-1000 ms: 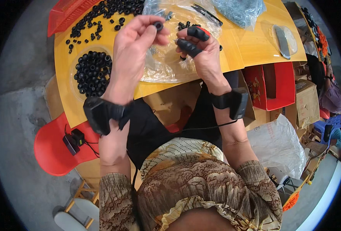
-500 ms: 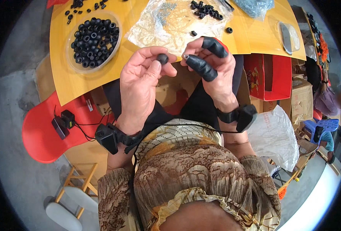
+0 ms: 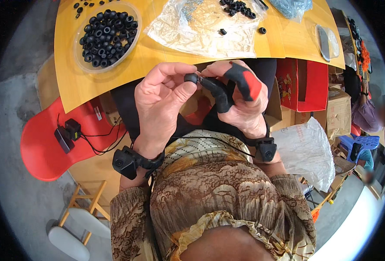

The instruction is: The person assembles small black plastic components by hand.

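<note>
Between thumb and fingers of my left hand [image 3: 160, 102] is a small round black cap [image 3: 191, 78]. My right hand [image 3: 249, 117] wears black covers on its thumb and index finger, one with a red patch. Its covered thumb tip presses up to the cap's right side. A tiny pale, shiny piece [image 3: 200, 80] shows at that tip, too small to name. Both hands meet in front of the table edge, above my lap. Beyond my left hand, a clear round tub [image 3: 80, 63] holds many similar black caps.
On the yellow table [image 3: 153, 58] lies a clear plastic sheet [image 3: 188, 41] with small metal bits and black parts on it. One black ring [image 3: 262, 31] sits to its right. Red box [image 3: 312, 87] at right, red chair [image 3: 40, 148] at left. A cable links my wrist devices.
My hands have come together, so the right thumb tip now meets the cap. The right hand has turned, showing more of the red patch. The view has shifted slightly.
</note>
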`<move>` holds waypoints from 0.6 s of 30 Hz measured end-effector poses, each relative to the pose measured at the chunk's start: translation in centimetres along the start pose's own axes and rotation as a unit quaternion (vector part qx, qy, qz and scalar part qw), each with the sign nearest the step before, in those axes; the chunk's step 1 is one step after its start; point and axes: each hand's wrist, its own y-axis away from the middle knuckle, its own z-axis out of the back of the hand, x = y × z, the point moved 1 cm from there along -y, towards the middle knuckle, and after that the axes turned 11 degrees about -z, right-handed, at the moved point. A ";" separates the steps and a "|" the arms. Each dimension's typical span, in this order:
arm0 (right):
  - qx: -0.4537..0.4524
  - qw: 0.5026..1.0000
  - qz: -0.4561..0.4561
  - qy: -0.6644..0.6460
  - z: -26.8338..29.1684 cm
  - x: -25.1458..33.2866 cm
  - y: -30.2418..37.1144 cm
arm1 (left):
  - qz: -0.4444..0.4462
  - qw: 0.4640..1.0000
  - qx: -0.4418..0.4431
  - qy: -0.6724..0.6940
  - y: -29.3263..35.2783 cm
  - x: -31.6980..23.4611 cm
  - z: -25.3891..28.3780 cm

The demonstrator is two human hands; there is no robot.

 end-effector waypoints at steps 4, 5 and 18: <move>-0.034 0.992 0.099 0.065 -0.2 0.5 0.1 | -0.021 0.997 0.030 -0.072 0.2 -0.2 0.5; -0.027 0.991 0.115 0.064 -0.2 0.6 0.2 | -0.021 0.997 0.030 -0.072 0.3 -0.2 0.5; -0.033 0.997 0.027 -0.057 -0.2 0.2 1.0 | 0.067 0.994 -0.001 0.086 1.5 -0.1 0.5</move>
